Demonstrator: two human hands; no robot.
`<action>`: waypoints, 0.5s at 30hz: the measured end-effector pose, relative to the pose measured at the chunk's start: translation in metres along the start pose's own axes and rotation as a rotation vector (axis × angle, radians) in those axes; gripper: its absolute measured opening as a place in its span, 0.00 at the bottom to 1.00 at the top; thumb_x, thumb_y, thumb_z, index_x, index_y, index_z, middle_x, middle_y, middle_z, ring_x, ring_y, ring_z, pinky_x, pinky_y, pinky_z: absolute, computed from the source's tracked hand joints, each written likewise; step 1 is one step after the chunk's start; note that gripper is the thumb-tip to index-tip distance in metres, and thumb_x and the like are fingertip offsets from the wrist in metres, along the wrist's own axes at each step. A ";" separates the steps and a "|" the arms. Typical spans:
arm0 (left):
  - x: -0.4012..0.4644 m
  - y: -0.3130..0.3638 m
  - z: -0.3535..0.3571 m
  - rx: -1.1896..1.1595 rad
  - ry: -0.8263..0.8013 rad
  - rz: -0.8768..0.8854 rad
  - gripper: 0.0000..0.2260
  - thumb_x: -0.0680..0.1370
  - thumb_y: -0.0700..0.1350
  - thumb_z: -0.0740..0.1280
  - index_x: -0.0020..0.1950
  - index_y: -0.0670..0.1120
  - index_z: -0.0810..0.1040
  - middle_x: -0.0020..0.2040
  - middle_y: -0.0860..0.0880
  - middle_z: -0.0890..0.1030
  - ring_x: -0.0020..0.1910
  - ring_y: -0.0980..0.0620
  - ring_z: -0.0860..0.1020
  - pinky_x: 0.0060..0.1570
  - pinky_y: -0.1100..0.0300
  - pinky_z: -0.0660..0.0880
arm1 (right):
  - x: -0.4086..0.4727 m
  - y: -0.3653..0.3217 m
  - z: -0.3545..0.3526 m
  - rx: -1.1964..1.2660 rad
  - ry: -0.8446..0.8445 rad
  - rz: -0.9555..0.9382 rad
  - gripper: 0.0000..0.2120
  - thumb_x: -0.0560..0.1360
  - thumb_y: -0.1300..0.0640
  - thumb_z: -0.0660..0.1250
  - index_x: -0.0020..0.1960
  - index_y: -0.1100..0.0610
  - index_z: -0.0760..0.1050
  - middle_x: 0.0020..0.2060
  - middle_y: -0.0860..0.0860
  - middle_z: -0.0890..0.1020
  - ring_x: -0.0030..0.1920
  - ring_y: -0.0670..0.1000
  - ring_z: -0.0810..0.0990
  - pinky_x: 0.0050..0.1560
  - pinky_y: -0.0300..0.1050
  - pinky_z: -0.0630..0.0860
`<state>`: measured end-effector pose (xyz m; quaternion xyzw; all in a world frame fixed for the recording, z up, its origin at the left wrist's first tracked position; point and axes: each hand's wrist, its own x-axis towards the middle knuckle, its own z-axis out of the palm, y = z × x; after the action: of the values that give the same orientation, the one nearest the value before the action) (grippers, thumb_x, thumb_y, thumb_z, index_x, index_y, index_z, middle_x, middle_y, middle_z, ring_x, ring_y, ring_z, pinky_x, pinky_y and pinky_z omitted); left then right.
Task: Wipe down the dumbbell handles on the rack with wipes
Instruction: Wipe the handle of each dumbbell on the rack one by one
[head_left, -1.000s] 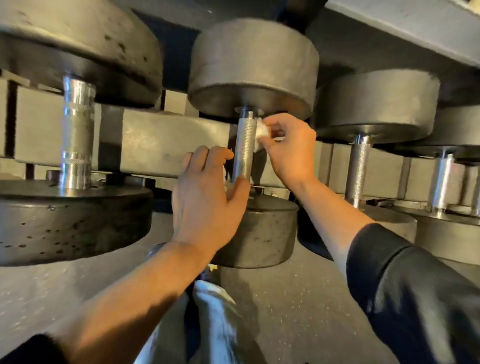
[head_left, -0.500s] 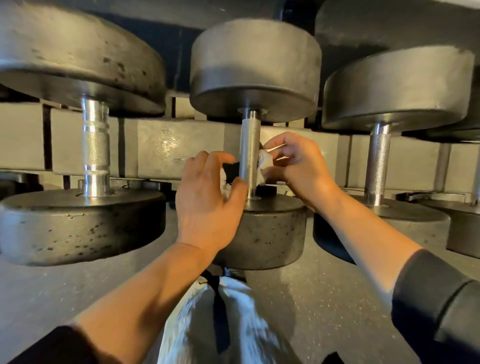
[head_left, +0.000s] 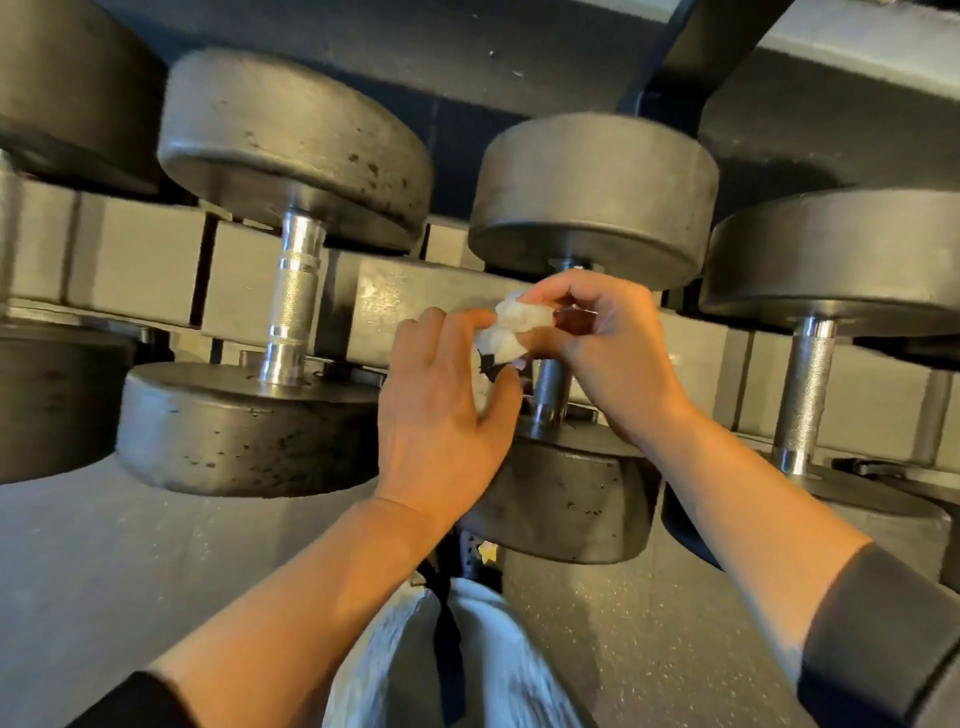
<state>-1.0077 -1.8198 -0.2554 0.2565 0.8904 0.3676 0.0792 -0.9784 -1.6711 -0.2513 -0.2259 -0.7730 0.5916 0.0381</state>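
Observation:
Several dark dumbbells lie on the rack (head_left: 415, 291), their knurled steel handles running front to back. My right hand (head_left: 613, 343) pinches a crumpled white wipe (head_left: 511, 327) in front of the upper part of the middle dumbbell handle (head_left: 550, 387), hiding most of it. My left hand (head_left: 441, 405) is just left of that handle, its fingertips touching the wipe's left side and its thumb near the handle's base. The left dumbbell handle (head_left: 293, 306) and the right dumbbell handle (head_left: 805, 395) stand bare.
Big weight heads (head_left: 592, 197) crowd close above and below the hands. An upper rack shelf (head_left: 831, 57) overhangs at the top. Grey speckled floor (head_left: 649, 639) lies below, with my light trousers (head_left: 493, 660) at the bottom middle.
The view shifted so the dumbbells sit further right. My right hand lifted the wipe off the handle's right side to in front of it, and my left fingertips came up to touch the wipe.

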 end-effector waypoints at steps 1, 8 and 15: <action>0.002 -0.006 -0.013 0.010 0.015 0.002 0.19 0.73 0.53 0.59 0.59 0.43 0.74 0.49 0.47 0.73 0.50 0.52 0.69 0.41 0.68 0.60 | 0.005 -0.004 0.007 0.014 0.005 0.005 0.12 0.67 0.72 0.71 0.44 0.57 0.81 0.40 0.52 0.84 0.41 0.51 0.83 0.43 0.51 0.81; 0.013 -0.076 -0.106 0.284 0.106 -0.011 0.18 0.73 0.50 0.62 0.58 0.42 0.74 0.46 0.51 0.68 0.48 0.50 0.67 0.42 0.65 0.58 | 0.036 -0.022 0.086 0.014 -0.009 -0.024 0.11 0.68 0.70 0.72 0.44 0.55 0.80 0.40 0.48 0.80 0.41 0.45 0.79 0.40 0.30 0.75; 0.014 -0.120 -0.113 0.289 0.083 -0.081 0.21 0.73 0.56 0.60 0.58 0.43 0.74 0.46 0.53 0.67 0.47 0.59 0.62 0.41 0.67 0.56 | 0.057 -0.017 0.148 -0.126 0.090 -0.018 0.09 0.70 0.66 0.71 0.48 0.56 0.81 0.37 0.37 0.75 0.40 0.31 0.74 0.43 0.22 0.69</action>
<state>-1.1046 -1.9537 -0.2570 0.2136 0.9462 0.2421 0.0195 -1.0830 -1.7842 -0.2915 -0.2472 -0.8083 0.5305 0.0641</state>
